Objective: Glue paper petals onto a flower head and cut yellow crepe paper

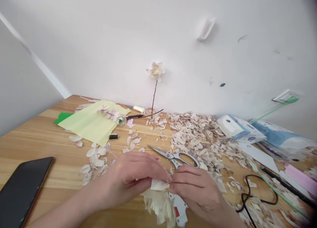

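Observation:
My left hand point(128, 178) and my right hand point(195, 188) meet low in the middle of the view over a wooden table point(49, 142). Both are closed in a pinch on a cream paper flower point(159, 201); its petals hang below my fingers. A white glue gun point(179, 208) lies under the flower. Silver scissors point(174, 155) rest just beyond my hands.
A pile of petal scraps point(198, 135) spreads at centre right. Yellow paper point(91, 122) lies at the back left, a dark phone point(22, 188) at the front left. A finished flower on a stem point(155, 72) leans on the wall. Tissue box point(239, 129), black cord point(257, 195).

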